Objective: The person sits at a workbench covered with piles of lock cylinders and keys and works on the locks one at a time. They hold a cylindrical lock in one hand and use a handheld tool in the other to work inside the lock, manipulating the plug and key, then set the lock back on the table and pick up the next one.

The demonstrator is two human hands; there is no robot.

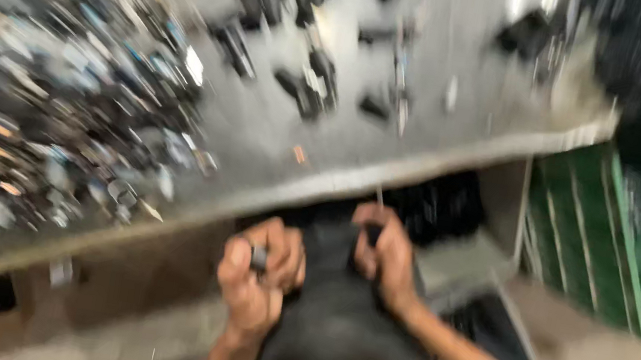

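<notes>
dark and small, a little part (259, 258) is pinched in the curled fingers of the left hand (259, 276), low in front of the grey table (276, 134). a thin tool (376, 215) is gripped by the closed fingers of the right hand (384, 256), just beside it. a blurry pile of small parts (29, 105) is spread on the table's left side. a green crate (590, 225) is seen at the right.

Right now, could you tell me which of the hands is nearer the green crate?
Right. The right hand is closer to the green crate; the left hand is farther away on its other side.
</notes>
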